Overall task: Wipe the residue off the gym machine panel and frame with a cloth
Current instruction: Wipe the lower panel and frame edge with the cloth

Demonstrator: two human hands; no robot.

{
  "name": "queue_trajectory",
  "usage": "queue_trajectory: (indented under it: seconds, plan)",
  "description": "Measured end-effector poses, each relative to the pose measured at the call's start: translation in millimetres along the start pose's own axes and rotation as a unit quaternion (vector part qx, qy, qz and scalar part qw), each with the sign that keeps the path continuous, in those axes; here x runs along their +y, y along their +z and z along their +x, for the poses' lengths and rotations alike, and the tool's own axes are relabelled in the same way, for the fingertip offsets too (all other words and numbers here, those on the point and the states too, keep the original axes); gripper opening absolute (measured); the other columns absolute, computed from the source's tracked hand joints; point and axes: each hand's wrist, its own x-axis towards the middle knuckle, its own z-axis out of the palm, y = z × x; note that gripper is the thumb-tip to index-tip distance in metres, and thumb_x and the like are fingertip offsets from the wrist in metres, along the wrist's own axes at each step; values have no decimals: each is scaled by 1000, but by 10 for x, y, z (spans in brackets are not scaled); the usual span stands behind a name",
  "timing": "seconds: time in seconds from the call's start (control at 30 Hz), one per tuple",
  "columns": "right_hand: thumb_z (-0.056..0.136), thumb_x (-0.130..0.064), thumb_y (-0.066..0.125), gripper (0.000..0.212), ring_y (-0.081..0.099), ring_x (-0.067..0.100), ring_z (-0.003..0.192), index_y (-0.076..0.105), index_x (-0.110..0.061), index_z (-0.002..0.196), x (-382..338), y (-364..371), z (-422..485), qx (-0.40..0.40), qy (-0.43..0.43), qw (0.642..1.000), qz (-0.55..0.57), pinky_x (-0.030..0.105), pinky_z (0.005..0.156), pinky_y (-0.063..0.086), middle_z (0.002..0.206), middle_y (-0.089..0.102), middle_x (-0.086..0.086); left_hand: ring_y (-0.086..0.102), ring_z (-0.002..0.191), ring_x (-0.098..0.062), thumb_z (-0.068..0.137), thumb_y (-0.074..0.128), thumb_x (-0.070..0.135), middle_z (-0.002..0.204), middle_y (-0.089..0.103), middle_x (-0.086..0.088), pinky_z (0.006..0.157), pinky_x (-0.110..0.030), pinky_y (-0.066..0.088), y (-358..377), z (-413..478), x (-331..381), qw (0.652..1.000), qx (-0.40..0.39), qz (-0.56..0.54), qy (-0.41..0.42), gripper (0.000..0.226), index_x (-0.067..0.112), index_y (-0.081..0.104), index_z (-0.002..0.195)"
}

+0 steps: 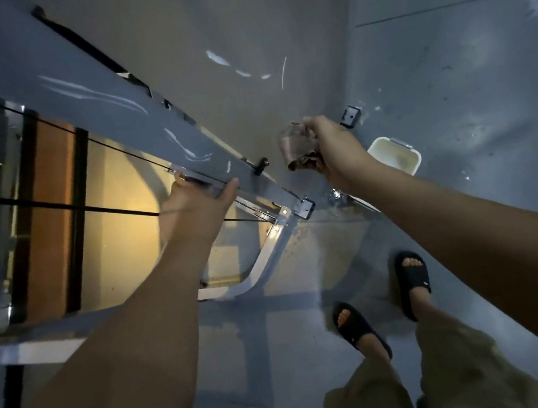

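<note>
Panel faces you. The frame beam runs along its left edge, long axis up-left to down-right. Your left hand grips the beam's lower end. Your right hand clutches the bunched cloth near the panel's bottom edge. White streaks lie above-left of the cloth, nearer the right hand.

Cloth, apparently soiled, in right hand

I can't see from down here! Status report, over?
Left hand grips frame edge. Right hand holds cloth by panel. White smears on both. Nothing blocking.
</note>
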Motion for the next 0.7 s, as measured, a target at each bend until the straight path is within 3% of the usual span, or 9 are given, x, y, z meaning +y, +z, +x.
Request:
queue_trajectory:
  seconds: [0.07,0.17,0.3,0.4,0.53,0.6,0.7]
  plan:
    - [105,-22,50,27,68,24,73,70,-14,89,27,73,31,10,-24,999,27,37,70,59,78,72,8,66,103,-32,87,54,77,100,67,-10,81,-33,47,-22,-14,11,999,-25,34,8,75,8,62,115]
    - [102,-18,58,20,67,21,72,72,-17,89,56,106,166,55,-64,996,14,37,71,57,83,70,8,65,101,-33,91,57,70,103,68,-15,75,-30,40,-52,-28,46,998,-23,41,40,60,11,65,98]
    - [97,-22,61,18,68,21,85,72,-25,83,7,132,456,144,-116,983,-20,44,83,61,88,72,0,65,102,-28,84,61,75,105,69,-5,79,-29,44,30,28,-8,999,-7,25,28,62,17,67,105]
    - [95,-20,60,16,67,21,84,70,-25,83,60,160,580,165,-131,978,5,52,86,60,87,70,0,64,94,-24,79,60,80,96,69,-1,83,-32,53,114,79,-46,999,2,37,18,64,19,66,97]
    - [93,-20,58,14,67,22,80,68,-22,84,226,193,600,139,-119,983,19,54,83,61,85,68,4,55,83,-16,79,58,83,88,63,3,74,-26,41,185,125,-94,996,11,77,37,64,20,62,92]
    - [97,-17,57,13,65,19,79,67,-18,88,266,213,592,141,-116,983,20,41,76,63,88,66,6,56,83,-16,79,56,85,89,65,1,74,-27,41,192,140,-102,996,12,83,37,70,18,66,96]
    - [100,-16,60,8,61,7,77,65,-13,106,188,249,624,177,-146,973,21,17,68,53,92,64,0,54,78,-17,81,47,88,77,60,3,71,-28,39,192,155,-85,994,9,102,27,73,18,67,91]
